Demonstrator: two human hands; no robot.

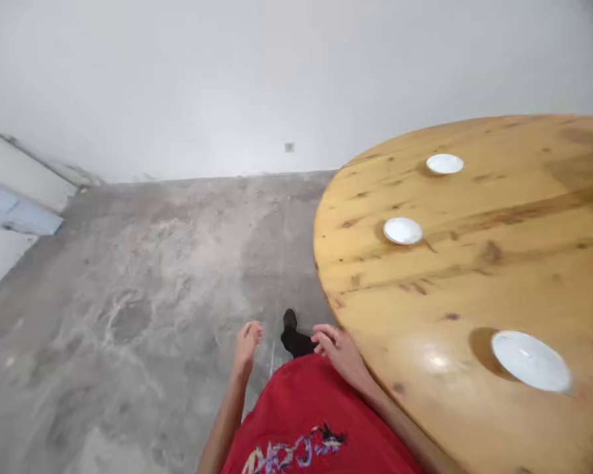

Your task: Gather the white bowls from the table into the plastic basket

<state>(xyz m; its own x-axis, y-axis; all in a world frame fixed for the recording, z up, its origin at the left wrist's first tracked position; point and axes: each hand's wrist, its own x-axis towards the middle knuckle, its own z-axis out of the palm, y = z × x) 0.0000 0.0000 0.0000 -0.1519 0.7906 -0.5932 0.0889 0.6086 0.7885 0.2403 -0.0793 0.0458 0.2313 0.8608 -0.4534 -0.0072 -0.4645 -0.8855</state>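
Note:
My left hand (248, 343) hangs over the concrete floor in front of my body, its fingers loosely bent with nothing in them. Beside the rim of the round wooden table (474, 289) is my right hand (337, 349), fingers apart and also without an object. Whether it touches the table edge I cannot tell. Three white plates stand spread out on the tabletop: a far plate (445, 164), a middle plate (402, 231) and a near plate (531, 361) at the right. Neither hand is at a plate.
A grey concrete floor (168, 296) stretches to the left, up to a white wall (227, 92) with a small socket (289, 147). At the far left a blurred pale blue object (20, 209) lies against the wall. My dark shoe (290, 319) shows between my hands.

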